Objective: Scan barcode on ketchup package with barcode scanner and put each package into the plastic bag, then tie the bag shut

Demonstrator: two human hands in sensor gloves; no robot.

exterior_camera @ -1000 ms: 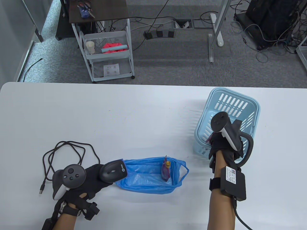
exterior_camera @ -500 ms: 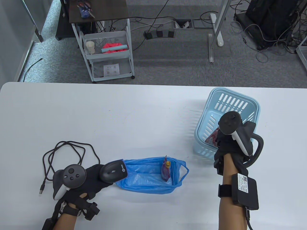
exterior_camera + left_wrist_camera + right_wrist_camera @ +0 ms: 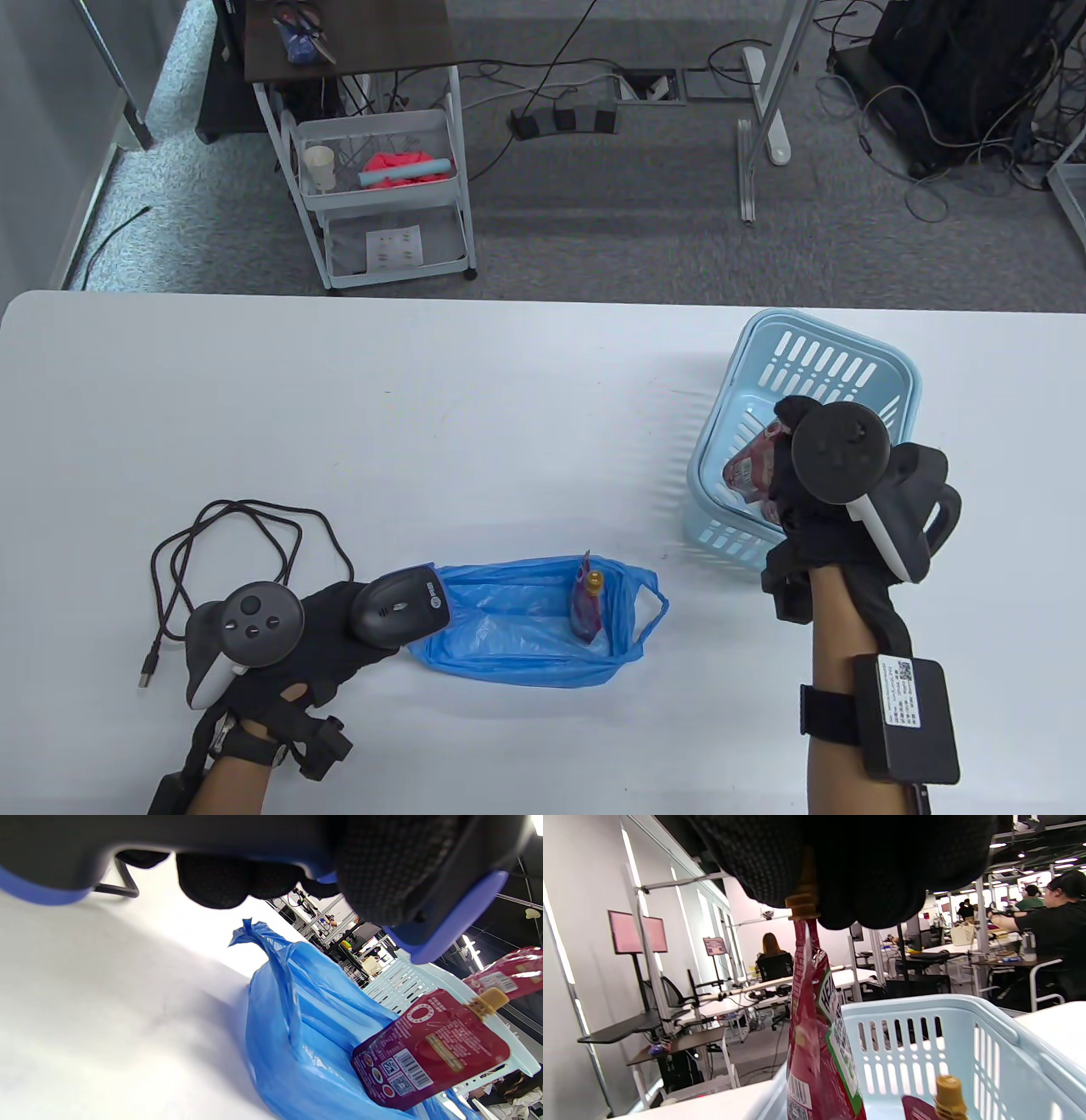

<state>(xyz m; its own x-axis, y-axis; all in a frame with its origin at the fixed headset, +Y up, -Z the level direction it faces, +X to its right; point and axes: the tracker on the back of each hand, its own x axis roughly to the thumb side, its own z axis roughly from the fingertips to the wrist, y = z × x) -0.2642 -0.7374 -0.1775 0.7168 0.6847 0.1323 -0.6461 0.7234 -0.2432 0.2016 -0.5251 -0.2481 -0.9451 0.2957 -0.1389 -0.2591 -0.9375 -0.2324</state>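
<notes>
My right hand (image 3: 793, 475) hangs over the light blue basket (image 3: 899, 361) and pinches a red ketchup pouch (image 3: 751, 471) by its tan cap. In the right wrist view that ketchup pouch (image 3: 818, 1035) dangles from my fingers (image 3: 865, 870) above the basket (image 3: 967, 1027), where another pouch (image 3: 939, 1099) lies. My left hand (image 3: 339, 620) grips the black barcode scanner (image 3: 399, 604) at the left end of the blue plastic bag (image 3: 526, 628). One ketchup pouch (image 3: 585, 607) stands in the bag; the left wrist view shows this pouch (image 3: 428, 1050) with its barcode facing the camera.
The scanner's dark cable (image 3: 229, 543) loops on the table to the left, ending in a USB plug (image 3: 148, 671). The white table (image 3: 424, 407) stretches between bag and basket. Beyond its far edge stand a white cart (image 3: 382, 187) and a dark side table.
My right hand has risen out of the basket with a ketchup pouch and shifted a little to the right. The left hand, scanner and bag have stayed still.
</notes>
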